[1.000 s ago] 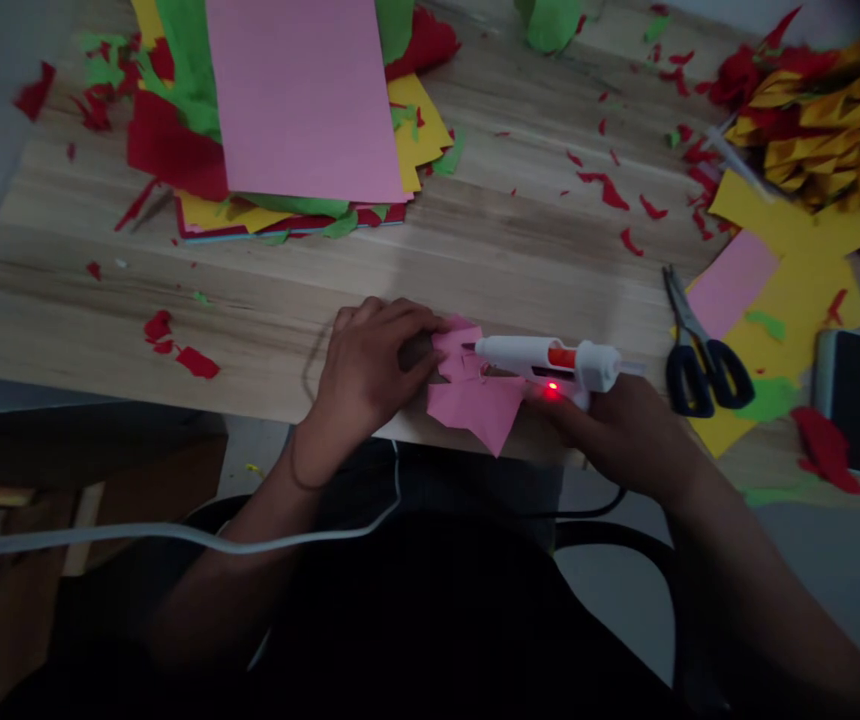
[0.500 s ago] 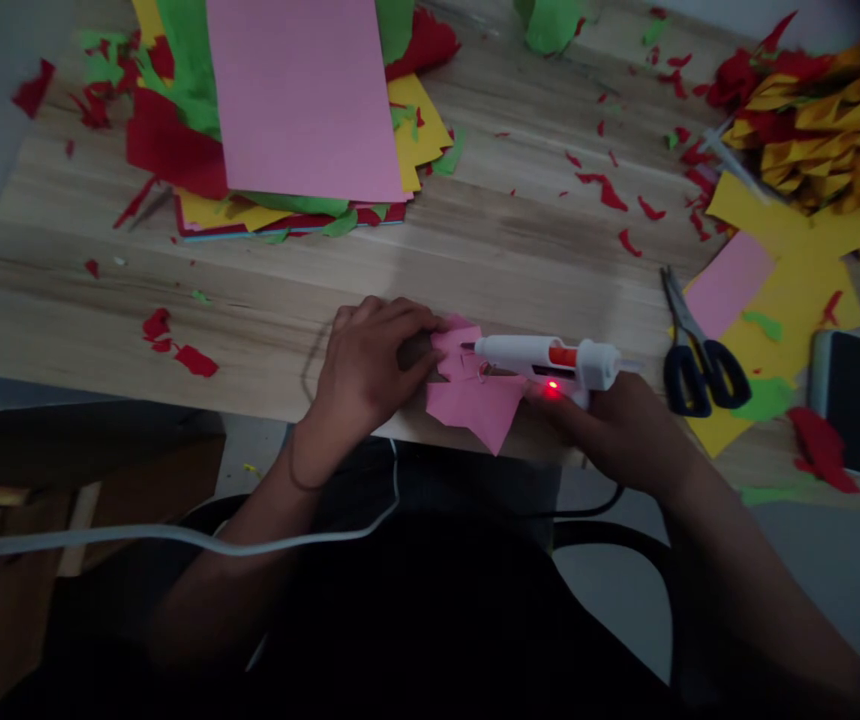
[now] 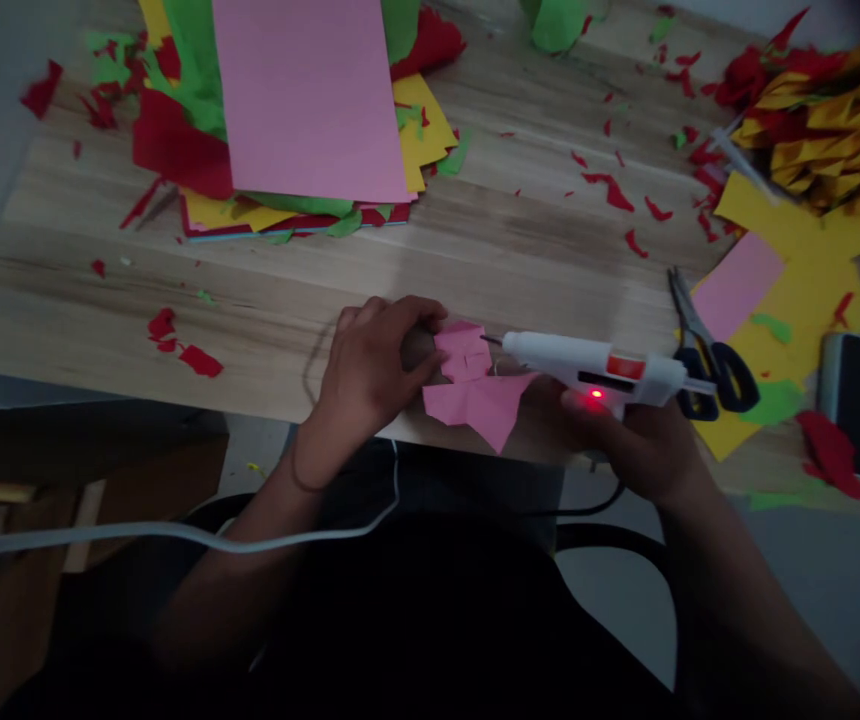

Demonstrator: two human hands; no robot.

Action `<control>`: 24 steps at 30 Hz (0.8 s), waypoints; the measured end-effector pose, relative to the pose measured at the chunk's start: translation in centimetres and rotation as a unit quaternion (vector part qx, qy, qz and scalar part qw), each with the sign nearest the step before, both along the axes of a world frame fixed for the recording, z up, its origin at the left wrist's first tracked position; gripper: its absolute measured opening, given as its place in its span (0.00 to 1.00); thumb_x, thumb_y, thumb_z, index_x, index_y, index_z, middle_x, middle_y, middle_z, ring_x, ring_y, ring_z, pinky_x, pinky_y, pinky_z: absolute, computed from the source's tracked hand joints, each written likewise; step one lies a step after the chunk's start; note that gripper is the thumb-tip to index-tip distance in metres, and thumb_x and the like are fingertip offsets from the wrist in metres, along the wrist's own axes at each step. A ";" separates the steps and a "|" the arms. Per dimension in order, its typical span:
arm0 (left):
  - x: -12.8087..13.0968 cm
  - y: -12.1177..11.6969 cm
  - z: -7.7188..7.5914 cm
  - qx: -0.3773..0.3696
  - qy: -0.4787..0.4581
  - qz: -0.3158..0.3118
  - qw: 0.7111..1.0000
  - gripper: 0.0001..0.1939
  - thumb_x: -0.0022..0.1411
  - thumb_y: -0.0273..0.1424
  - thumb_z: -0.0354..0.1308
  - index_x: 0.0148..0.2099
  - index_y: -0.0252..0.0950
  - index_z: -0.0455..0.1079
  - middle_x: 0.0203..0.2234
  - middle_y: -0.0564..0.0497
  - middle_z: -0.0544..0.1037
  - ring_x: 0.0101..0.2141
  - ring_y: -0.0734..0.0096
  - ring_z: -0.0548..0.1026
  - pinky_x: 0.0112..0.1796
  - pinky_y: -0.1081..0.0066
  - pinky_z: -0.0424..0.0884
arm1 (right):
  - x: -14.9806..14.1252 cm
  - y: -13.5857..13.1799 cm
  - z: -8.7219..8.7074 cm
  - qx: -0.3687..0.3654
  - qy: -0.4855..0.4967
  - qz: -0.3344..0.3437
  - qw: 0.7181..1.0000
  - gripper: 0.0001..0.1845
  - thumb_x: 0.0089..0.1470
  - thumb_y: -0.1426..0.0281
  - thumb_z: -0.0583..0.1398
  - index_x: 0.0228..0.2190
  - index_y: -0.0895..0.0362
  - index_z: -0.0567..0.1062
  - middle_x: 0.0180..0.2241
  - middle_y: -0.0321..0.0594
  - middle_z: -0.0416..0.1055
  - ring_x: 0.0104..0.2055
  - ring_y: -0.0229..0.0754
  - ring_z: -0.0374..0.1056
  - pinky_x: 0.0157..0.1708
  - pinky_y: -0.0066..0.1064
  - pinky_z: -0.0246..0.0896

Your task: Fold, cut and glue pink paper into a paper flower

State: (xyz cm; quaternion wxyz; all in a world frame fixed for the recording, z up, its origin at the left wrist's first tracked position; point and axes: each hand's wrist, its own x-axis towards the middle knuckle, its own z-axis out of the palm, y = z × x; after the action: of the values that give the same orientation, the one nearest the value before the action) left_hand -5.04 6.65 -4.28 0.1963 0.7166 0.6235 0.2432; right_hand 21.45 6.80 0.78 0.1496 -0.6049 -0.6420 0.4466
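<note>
Near the front edge of the table lies a cut and folded pink paper piece (image 3: 471,400), with pointed lobes toward me and a smaller slit part above. My left hand (image 3: 374,365) rests at its left side, thumb and forefinger closed on the paper's upper left edge. In my right hand (image 3: 636,440) is a white hot glue gun (image 3: 572,360) with a glowing red light. Its nozzle points left, just off the paper's upper right edge. Black-handled scissors (image 3: 704,350) lie behind the gun's rear end, partly covered by it.
A stack topped by a pink sheet (image 3: 314,100) sits at the back left. Folded yellow paper pieces (image 3: 835,130) are heaped at the back right. Yellow sheets (image 3: 812,280) and a phone (image 3: 857,400) lie on the right. Red scraps (image 3: 610,190) dot the wooden table (image 3: 287,320). A white cable (image 3: 250,547) crosses my lap.
The glue gun in my right hand has moved right, its nozzle leaving the pink paper's middle and its rear now overlapping the scissors. My left hand stays at the paper.
</note>
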 end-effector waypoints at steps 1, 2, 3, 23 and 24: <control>0.0 0.0 0.0 0.002 -0.002 -0.005 1.000 0.19 0.60 0.35 0.64 0.53 0.44 0.71 0.43 0.51 0.80 0.44 0.58 0.74 0.45 0.58 0.63 | 0.1 -0.2 -0.4 0.001 0.023 -0.032 0.999 0.17 0.54 0.52 0.61 0.26 0.52 0.71 0.16 0.34 0.68 0.19 0.43 0.66 0.19 0.33 0.60; 0.0 0.0 0.1 0.003 -0.003 -0.010 1.000 0.20 0.61 0.35 0.64 0.55 0.44 0.70 0.44 0.51 0.81 0.45 0.58 0.74 0.45 0.58 0.63 | 0.1 -0.4 -0.9 0.004 0.053 -0.061 0.997 0.16 0.54 0.52 0.61 0.27 0.51 0.71 0.16 0.33 0.67 0.18 0.42 0.65 0.19 0.32 0.60; 0.0 0.0 0.1 0.004 -0.002 -0.015 1.000 0.20 0.61 0.35 0.63 0.55 0.45 0.71 0.45 0.51 0.81 0.45 0.58 0.74 0.45 0.58 0.63 | 0.0 -0.6 -1.4 0.005 0.088 -0.083 0.993 0.15 0.55 0.53 0.61 0.28 0.51 0.71 0.15 0.32 0.65 0.17 0.42 0.64 0.18 0.32 0.59; 0.1 -0.4 0.8 0.050 0.111 -0.100 0.988 0.11 0.65 0.32 0.59 0.48 0.48 0.78 0.46 0.48 0.77 0.44 0.55 0.69 0.42 0.56 0.61 | -0.3 -1.1 -4.0 0.027 0.215 -0.148 0.965 0.12 0.58 0.57 0.62 0.34 0.52 0.73 0.17 0.30 0.65 0.19 0.39 0.63 0.21 0.31 0.59; 0.1 -0.3 0.9 0.049 0.120 -0.108 0.986 0.13 0.65 0.31 0.59 0.49 0.49 0.78 0.47 0.48 0.77 0.44 0.55 0.69 0.42 0.57 0.61 | -0.2 -1.1 -4.1 0.033 0.214 -0.150 0.965 0.12 0.57 0.57 0.63 0.34 0.53 0.74 0.17 0.30 0.65 0.19 0.39 0.63 0.21 0.30 0.59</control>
State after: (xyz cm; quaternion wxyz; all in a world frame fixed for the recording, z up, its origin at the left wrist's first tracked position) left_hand -4.89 6.33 -3.33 0.1096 0.8124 0.5488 0.1636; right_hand 21.22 5.70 -3.28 0.3687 -0.5797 -0.5112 0.5163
